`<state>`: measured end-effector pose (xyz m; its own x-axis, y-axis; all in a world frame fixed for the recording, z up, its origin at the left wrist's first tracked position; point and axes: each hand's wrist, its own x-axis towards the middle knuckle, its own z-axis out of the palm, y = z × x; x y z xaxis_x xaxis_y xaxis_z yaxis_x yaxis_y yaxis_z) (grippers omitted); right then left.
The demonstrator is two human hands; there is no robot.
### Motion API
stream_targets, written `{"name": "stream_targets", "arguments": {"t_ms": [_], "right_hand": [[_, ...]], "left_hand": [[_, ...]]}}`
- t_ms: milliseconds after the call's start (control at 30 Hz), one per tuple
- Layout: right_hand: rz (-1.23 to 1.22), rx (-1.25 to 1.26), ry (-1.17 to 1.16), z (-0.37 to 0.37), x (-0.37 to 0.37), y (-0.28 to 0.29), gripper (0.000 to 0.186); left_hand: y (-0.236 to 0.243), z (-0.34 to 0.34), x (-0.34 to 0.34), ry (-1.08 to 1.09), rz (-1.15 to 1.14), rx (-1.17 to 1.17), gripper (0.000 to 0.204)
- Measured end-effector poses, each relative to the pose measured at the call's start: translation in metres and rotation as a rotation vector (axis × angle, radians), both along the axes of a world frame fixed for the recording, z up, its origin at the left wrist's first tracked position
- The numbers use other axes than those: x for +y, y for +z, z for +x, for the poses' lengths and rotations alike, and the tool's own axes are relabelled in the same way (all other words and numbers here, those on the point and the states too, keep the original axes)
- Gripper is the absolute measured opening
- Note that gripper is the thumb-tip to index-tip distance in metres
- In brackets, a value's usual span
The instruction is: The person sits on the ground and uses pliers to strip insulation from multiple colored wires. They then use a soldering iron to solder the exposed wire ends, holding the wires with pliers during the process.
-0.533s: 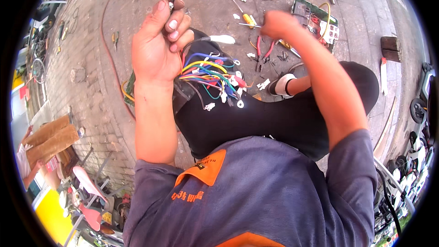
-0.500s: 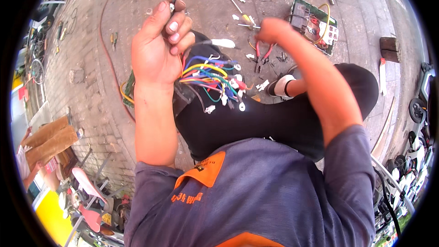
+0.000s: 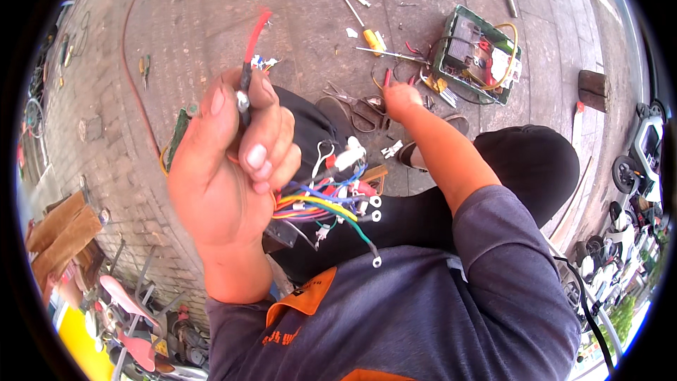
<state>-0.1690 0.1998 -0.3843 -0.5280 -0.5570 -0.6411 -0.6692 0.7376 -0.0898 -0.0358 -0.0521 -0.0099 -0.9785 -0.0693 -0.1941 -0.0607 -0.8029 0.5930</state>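
My left hand (image 3: 236, 159) is raised at the left, its thumb and fingers pinching a black cable (image 3: 246, 77) with a bright red end (image 3: 257, 34) pointing up. A shiny metal spot shows on the cable at the fingertips. Beneath that hand a bundle of coloured wires (image 3: 317, 201) spreads over my lap, with white connectors and ring terminals (image 3: 376, 216). A dark box (image 3: 281, 233) is partly hidden at the wires' root. On the ground ahead, my right hand (image 3: 403, 101) is closed around red-handled pliers (image 3: 386, 77); its fingers are partly hidden.
A green crate (image 3: 506, 92) holding a dark block and cables stands beyond my right hand. A yellow-handled screwdriver (image 3: 372, 40), scissors (image 3: 340, 96) and white scraps lie on the paving. A wooden block (image 3: 592, 90) is farther right. Parked scooters (image 3: 635, 162) line the right edge.
My right hand has come down and nearer, onto the red-handled pliers. My left hand has moved lower and closer with the cable. The whole view has shifted a little.
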Motion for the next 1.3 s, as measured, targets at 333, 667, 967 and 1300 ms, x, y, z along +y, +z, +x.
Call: {"name": "stream_targets", "arguments": {"t_ms": [333,667,967,1300], "right_hand": [[0.112,0.104,0.530,-0.019,0.028,-0.009,0.023],[0.307,-0.065,0.371,-0.049,-0.010,0.171,0.029],[-0.812,-0.692,-0.587,0.004,0.061,0.363,0.042],[-0.887,-1.221,-0.476,0.061,0.071,0.365,0.057]], "left_hand": [[0.003,-0.001,0.008,0.047,-0.088,-0.105,0.033],[0.012,0.004,0.019,0.088,-0.171,-0.161,0.034],[0.008,0.011,0.023,0.054,-0.251,-0.100,0.030],[0.009,0.013,0.040,0.098,-0.541,-0.070,0.026]]}}
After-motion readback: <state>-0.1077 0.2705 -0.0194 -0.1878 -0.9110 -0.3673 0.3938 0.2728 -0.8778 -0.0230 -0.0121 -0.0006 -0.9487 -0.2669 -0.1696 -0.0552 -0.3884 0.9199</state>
